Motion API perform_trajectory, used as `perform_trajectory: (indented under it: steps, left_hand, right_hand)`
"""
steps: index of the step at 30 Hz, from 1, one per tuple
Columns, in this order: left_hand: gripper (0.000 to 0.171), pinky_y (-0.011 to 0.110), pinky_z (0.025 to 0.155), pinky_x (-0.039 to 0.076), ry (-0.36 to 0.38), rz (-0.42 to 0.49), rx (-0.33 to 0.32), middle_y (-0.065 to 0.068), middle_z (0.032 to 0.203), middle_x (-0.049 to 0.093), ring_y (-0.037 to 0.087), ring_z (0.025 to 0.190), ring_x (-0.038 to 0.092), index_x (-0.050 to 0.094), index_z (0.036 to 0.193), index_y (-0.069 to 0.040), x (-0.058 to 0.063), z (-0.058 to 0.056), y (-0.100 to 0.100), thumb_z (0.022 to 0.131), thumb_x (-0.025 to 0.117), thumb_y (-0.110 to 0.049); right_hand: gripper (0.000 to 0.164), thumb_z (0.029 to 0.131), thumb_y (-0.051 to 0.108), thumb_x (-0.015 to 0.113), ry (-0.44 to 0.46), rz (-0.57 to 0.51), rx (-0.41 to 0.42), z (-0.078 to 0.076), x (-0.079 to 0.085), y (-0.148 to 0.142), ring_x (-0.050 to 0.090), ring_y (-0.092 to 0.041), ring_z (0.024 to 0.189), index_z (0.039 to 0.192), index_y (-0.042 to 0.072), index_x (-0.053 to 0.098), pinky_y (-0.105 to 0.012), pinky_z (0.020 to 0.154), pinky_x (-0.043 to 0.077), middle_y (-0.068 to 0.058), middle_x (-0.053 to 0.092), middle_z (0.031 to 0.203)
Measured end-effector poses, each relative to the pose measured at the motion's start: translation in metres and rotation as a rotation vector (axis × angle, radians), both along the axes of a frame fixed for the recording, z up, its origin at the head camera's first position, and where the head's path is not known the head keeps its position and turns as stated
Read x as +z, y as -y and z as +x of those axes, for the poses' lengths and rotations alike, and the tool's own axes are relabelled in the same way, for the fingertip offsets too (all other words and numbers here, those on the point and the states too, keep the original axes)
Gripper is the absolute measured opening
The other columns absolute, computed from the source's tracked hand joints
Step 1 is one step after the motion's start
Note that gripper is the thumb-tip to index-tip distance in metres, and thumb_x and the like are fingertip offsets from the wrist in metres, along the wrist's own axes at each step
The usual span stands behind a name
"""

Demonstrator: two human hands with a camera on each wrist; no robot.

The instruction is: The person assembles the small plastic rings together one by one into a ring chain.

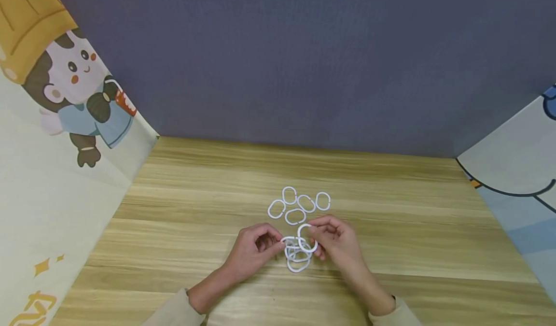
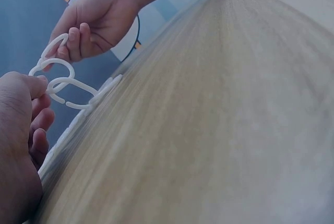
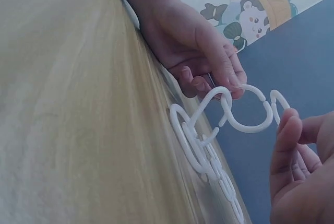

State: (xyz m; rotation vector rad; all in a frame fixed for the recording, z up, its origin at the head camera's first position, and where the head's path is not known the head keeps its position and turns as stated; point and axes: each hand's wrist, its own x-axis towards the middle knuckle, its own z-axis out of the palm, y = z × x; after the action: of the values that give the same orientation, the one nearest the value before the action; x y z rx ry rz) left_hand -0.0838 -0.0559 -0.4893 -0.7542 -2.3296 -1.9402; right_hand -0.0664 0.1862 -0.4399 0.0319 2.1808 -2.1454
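My left hand (image 1: 249, 249) pinches a white oval plastic ring (image 3: 250, 129) between thumb and forefinger. This ring has a narrow gap in its side. Linked through it, a short chain of white rings (image 1: 298, 271) hangs down close over the table. My right hand (image 1: 343, 243) pinches another white ring (image 1: 298, 233) by its edge. That ring (image 3: 281, 97) stands right at the gap of the left hand's ring in the right wrist view, and overlaps the chain's top in the head view. Fingertips hide part of both held rings.
Several loose white rings (image 1: 295, 209) lie flat on the wood-grain table (image 1: 208, 191) just beyond my hands. A dark blue-grey panel (image 1: 304, 75) rises at the table's back. Printed cartoon panels (image 1: 56, 181) stand along the left and right sides.
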Motion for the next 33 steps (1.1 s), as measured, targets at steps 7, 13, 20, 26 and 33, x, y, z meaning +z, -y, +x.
perform_trajectory:
  steps: [7, 13, 20, 26, 33]
  left_hand:
    - [0.007, 0.019, 0.054, 0.044, -0.008, 0.008, -0.014, -0.004, 0.078, 0.068, 0.000, 0.065, 0.052, 0.079, 0.097, -0.007, -0.0007, -0.0001, -0.0003, 0.094, 0.086, -0.005]
    - [0.010, 0.019, 0.053, 0.043, -0.019, 0.021, -0.026, -0.003, 0.078, 0.068, -0.001, 0.064, 0.051, 0.079, 0.096, -0.009, -0.0026, -0.0004, -0.0002, 0.093, 0.087, -0.004]
    - [0.008, 0.019, 0.054, 0.044, -0.010, 0.022, -0.014, -0.003, 0.078, 0.068, 0.000, 0.065, 0.052, 0.079, 0.098, -0.008, -0.0025, -0.0006, -0.0001, 0.094, 0.086, -0.005]
    - [0.009, 0.019, 0.054, 0.044, 0.003, 0.011, 0.002, -0.005, 0.079, 0.068, 0.001, 0.065, 0.053, 0.079, 0.098, -0.008, 0.0003, 0.0004, -0.0003, 0.094, 0.086, -0.005]
    - [0.009, 0.019, 0.055, 0.046, 0.008, 0.011, 0.005, -0.004, 0.079, 0.068, 0.001, 0.066, 0.054, 0.078, 0.099, -0.007, -0.0007, -0.0006, -0.0008, 0.094, 0.086, -0.004]
  right_hand:
    - [0.017, 0.099, -0.005, 0.075, 0.002, 0.022, 0.006, -0.0007, -0.0053, 0.0024, 0.062, -0.011, 0.056, 0.115, -0.012, 0.072, -0.022, 0.050, 0.054, -0.019, 0.071, 0.082]
    - [0.019, 0.097, -0.005, 0.078, 0.008, 0.046, -0.006, -0.0002, -0.0081, 0.0039, 0.062, -0.012, 0.056, 0.114, -0.011, 0.073, -0.023, 0.050, 0.055, -0.012, 0.072, 0.081]
    - [0.022, 0.099, -0.005, 0.076, 0.031, 0.035, -0.041, -0.0021, -0.0083, 0.0045, 0.061, -0.012, 0.056, 0.120, -0.011, 0.072, -0.022, 0.050, 0.054, -0.014, 0.070, 0.082]
    - [0.022, 0.102, -0.006, 0.072, 0.069, 0.022, -0.078, -0.0051, -0.0089, 0.0039, 0.062, -0.013, 0.058, 0.123, -0.012, 0.073, -0.022, 0.053, 0.054, -0.015, 0.070, 0.080]
    - [0.016, 0.106, -0.005, 0.066, 0.074, -0.001, -0.107, -0.0070, -0.0089, 0.0013, 0.069, -0.016, 0.061, 0.118, -0.015, 0.065, -0.026, 0.056, 0.060, -0.017, 0.074, 0.081]
